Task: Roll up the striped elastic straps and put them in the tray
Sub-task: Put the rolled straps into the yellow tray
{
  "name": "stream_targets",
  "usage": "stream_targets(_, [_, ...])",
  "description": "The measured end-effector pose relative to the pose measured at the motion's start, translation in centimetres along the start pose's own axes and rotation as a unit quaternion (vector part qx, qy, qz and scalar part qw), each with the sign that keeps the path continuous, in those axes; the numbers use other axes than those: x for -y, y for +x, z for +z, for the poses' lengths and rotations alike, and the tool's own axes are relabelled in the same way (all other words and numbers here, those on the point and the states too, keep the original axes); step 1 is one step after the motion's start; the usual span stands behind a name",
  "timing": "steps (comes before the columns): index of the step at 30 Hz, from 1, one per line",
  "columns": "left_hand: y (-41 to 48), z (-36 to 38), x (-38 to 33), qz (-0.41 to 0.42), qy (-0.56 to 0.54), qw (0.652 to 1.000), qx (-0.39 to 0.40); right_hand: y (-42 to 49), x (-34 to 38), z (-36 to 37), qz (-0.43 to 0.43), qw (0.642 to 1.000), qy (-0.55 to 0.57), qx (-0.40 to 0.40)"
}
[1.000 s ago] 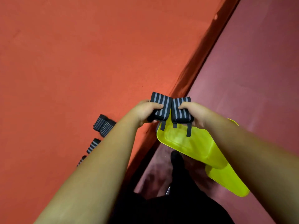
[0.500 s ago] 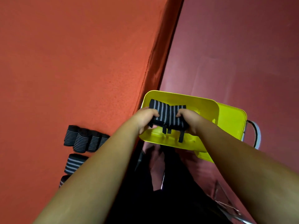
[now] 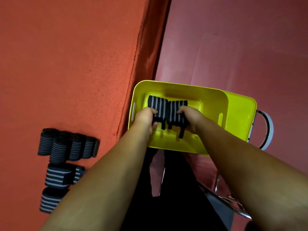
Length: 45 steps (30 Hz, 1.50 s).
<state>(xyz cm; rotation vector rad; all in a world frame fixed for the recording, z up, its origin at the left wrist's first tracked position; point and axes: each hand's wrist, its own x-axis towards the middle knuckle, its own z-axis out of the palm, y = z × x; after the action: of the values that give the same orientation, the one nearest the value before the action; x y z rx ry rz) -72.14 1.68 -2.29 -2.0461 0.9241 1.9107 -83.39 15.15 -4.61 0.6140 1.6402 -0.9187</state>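
Two rolled black straps with grey stripes sit side by side inside the yellow tray [image 3: 215, 104]. My left hand [image 3: 145, 118] grips the left roll [image 3: 158, 105]. My right hand [image 3: 190, 116] grips the right roll [image 3: 177, 110]. Both rolls are low in the tray, near its floor, with short black tabs hanging toward me. Whether they rest on the floor I cannot tell.
Several more rolled striped straps [image 3: 68, 146] lie in a row on the orange table [image 3: 66, 64] at the left, with others [image 3: 58, 176] below them. A second yellow tray [image 3: 241, 117] sits under the first. The tray stands on a chair [image 3: 268, 130] over dark red floor.
Both hands have carried the two rolls from above the table edge down into the yellow tray. The view has swung so the tray is now fully in sight.
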Motion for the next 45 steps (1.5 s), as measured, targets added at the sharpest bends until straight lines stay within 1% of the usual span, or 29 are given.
stream_targets(4, [1.3,1.0,-0.1,-0.05,-0.063,0.997,-0.012,2.4,0.2,0.1,-0.002,1.0,-0.004,-0.013])
stream_targets(10, [3.3,2.0,0.0,-0.031,-0.16,0.986,-0.016,4.4,0.6,0.8,-0.008,1.0,-0.015,-0.008])
stream_targets(14, [4.0,2.0,0.4,-0.027,-0.202,0.979,-0.029,6.2,0.3,1.3,-0.009,1.0,-0.001,-0.026])
stream_targets(18, [4.2,2.6,0.3,-0.015,-0.193,0.978,-0.076,5.2,0.7,2.6,-0.048,0.998,0.001,-0.049])
stream_targets(23, [4.3,3.0,1.1,-0.056,-0.192,0.973,-0.117,5.4,0.7,3.0,-0.055,0.994,-0.009,-0.091])
stream_targets(26, [4.6,2.8,1.3,-0.074,-0.185,0.975,-0.103,5.6,1.0,2.8,-0.04,0.993,-0.009,-0.107])
stream_targets(29, [4.5,2.4,1.6,-0.079,-0.194,0.973,-0.095,5.8,1.1,2.5,-0.037,0.993,0.038,-0.101])
stream_targets(31, [4.4,2.2,1.8,-0.079,-0.194,0.974,-0.086,6.0,0.9,2.4,-0.043,0.993,0.041,-0.099])
stream_targets(34, [4.5,2.3,1.9,-0.078,-0.191,0.975,-0.084,6.1,0.6,2.3,-0.055,0.992,-0.019,-0.115])
stream_targets(38, [4.0,2.4,1.6,-0.055,-0.122,0.989,-0.059,5.7,0.6,2.0,-0.091,0.982,-0.112,-0.126])
stream_targets(41, [3.1,1.8,1.2,-0.049,-0.088,0.994,-0.045,4.3,1.0,1.6,-0.061,0.98,-0.142,-0.126])
stream_targets(43, [2.0,1.2,0.7,-0.061,-0.075,0.995,-0.031,2.8,1.5,1.4,-0.053,0.977,-0.168,-0.122])
stream_targets(45, [0.8,0.6,0.0,-0.067,-0.047,0.997,-0.01,1.1,2.2,1.4,-0.054,0.972,-0.202,-0.102])
